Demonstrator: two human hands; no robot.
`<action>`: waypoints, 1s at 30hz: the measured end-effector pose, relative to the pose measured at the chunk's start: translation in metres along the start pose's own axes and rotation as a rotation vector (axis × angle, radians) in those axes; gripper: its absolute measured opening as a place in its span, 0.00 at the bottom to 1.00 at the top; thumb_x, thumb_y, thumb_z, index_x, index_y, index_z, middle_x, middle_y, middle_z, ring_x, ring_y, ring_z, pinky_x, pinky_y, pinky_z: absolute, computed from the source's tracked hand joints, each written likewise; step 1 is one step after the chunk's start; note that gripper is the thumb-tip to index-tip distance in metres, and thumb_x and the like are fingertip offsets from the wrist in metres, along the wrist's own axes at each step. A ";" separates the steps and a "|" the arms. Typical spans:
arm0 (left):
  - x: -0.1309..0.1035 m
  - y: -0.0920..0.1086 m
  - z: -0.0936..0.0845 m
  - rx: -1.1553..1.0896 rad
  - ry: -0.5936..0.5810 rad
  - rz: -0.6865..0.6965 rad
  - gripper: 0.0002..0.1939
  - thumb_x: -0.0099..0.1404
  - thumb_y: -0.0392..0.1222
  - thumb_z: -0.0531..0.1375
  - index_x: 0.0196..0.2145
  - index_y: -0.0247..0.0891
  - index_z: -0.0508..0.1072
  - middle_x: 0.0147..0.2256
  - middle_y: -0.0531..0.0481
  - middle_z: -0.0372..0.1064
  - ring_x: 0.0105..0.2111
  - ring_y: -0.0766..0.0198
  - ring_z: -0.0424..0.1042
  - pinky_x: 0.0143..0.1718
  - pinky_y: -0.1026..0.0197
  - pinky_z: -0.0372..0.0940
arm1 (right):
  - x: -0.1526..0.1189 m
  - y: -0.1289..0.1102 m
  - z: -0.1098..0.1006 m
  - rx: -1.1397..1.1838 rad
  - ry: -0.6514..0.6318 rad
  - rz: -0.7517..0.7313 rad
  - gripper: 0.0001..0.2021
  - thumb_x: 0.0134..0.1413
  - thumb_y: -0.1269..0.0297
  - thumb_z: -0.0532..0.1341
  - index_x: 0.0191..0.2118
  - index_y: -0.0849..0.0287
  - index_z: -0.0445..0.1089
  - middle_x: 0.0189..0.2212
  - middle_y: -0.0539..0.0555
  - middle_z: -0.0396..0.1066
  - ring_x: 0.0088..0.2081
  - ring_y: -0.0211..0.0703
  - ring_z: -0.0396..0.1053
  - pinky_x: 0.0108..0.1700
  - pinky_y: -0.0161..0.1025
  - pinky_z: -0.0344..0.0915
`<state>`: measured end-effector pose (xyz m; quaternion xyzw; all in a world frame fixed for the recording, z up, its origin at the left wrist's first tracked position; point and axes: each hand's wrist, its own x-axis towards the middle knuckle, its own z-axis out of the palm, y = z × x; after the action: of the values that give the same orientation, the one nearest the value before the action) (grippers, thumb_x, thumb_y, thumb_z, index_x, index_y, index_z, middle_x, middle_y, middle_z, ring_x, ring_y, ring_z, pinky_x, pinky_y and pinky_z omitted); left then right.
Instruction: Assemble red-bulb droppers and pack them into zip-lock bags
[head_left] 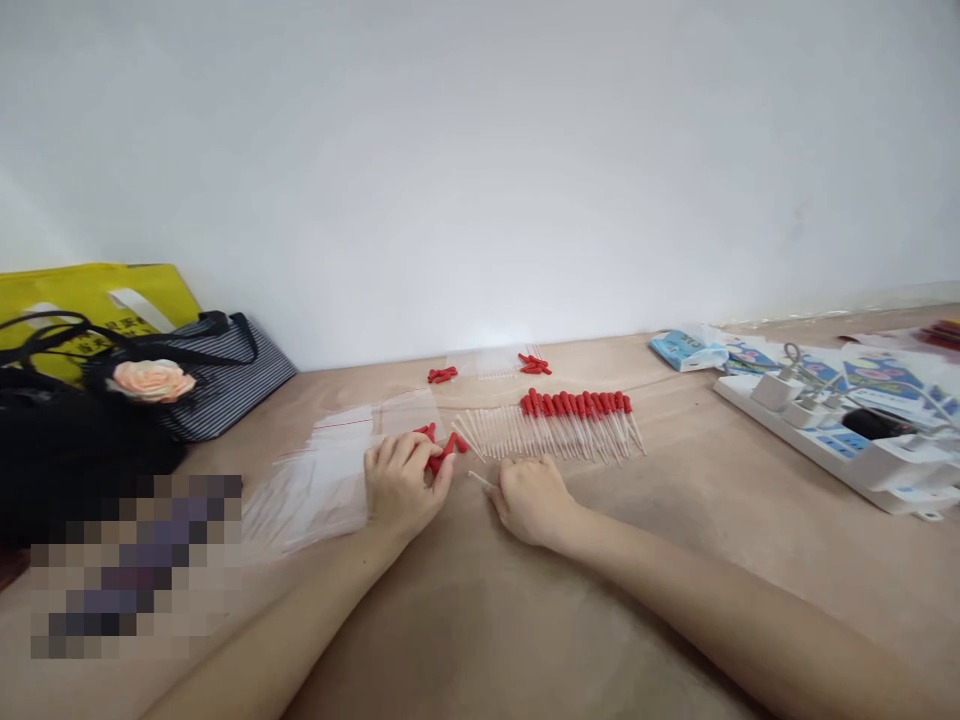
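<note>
Close head view from above and behind left hand [401, 485] and right hand [534, 500], forward and down toward the wall [480, 180].

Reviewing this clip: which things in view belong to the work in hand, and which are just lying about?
In the work:
- right hand, holding a thin tube
- left hand, at loose red caps
- row of tubes, some red-capped
- clear bags, probably

Lying about:
- power strip
- yellow bag
- striped bag
- peach flower
- blue packet
</note>
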<state>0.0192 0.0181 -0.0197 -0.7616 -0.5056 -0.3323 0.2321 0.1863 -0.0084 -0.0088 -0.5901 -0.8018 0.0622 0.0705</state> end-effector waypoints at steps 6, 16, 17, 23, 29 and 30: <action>-0.012 0.004 -0.011 -0.336 -0.218 0.169 0.06 0.58 0.41 0.55 0.29 0.40 0.70 0.32 0.49 0.69 0.35 0.60 0.65 0.38 0.56 0.56 | 0.000 0.039 0.001 0.018 0.092 -0.021 0.10 0.56 0.70 0.47 0.36 0.66 0.63 0.33 0.63 0.69 0.36 0.49 0.66 0.39 0.43 0.53; -0.011 0.014 -0.014 -0.411 -0.449 0.276 0.15 0.55 0.44 0.58 0.41 0.42 0.72 0.42 0.47 0.69 0.42 0.55 0.64 0.43 0.51 0.56 | -0.004 0.071 0.026 0.191 0.367 -0.471 0.16 0.57 0.72 0.46 0.49 0.62 0.60 0.34 0.57 0.65 0.34 0.41 0.62 0.36 0.38 0.59; -0.011 0.015 -0.012 -0.411 -0.458 0.296 0.13 0.57 0.45 0.57 0.41 0.44 0.72 0.43 0.47 0.68 0.43 0.55 0.64 0.43 0.50 0.56 | -0.005 0.069 0.027 0.177 0.379 -0.495 0.15 0.57 0.73 0.46 0.49 0.62 0.61 0.32 0.57 0.64 0.33 0.41 0.62 0.36 0.38 0.59; -0.014 0.016 -0.003 -0.456 -0.356 0.258 0.09 0.63 0.40 0.52 0.35 0.41 0.72 0.39 0.50 0.71 0.42 0.60 0.65 0.45 0.53 0.54 | -0.009 0.067 0.026 0.180 0.406 -0.538 0.12 0.57 0.70 0.48 0.42 0.61 0.66 0.32 0.55 0.67 0.35 0.40 0.62 0.41 0.41 0.56; -0.015 0.019 -0.003 -0.436 -0.370 0.167 0.09 0.64 0.39 0.48 0.34 0.39 0.67 0.33 0.50 0.71 0.36 0.62 0.67 0.44 0.54 0.54 | -0.012 0.062 0.023 0.162 0.484 -0.533 0.13 0.57 0.69 0.48 0.42 0.58 0.67 0.31 0.53 0.69 0.34 0.38 0.64 0.43 0.42 0.52; -0.014 0.019 -0.003 -0.439 -0.375 0.159 0.10 0.64 0.39 0.47 0.35 0.38 0.67 0.33 0.49 0.71 0.36 0.62 0.67 0.45 0.54 0.53 | -0.012 0.061 0.023 0.159 0.491 -0.538 0.13 0.57 0.68 0.48 0.43 0.58 0.67 0.30 0.53 0.69 0.33 0.38 0.64 0.43 0.42 0.52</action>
<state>0.0324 -0.0004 -0.0286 -0.8789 -0.3946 -0.2680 -0.0101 0.2426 -0.0027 -0.0428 -0.3482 -0.8801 -0.0398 0.3202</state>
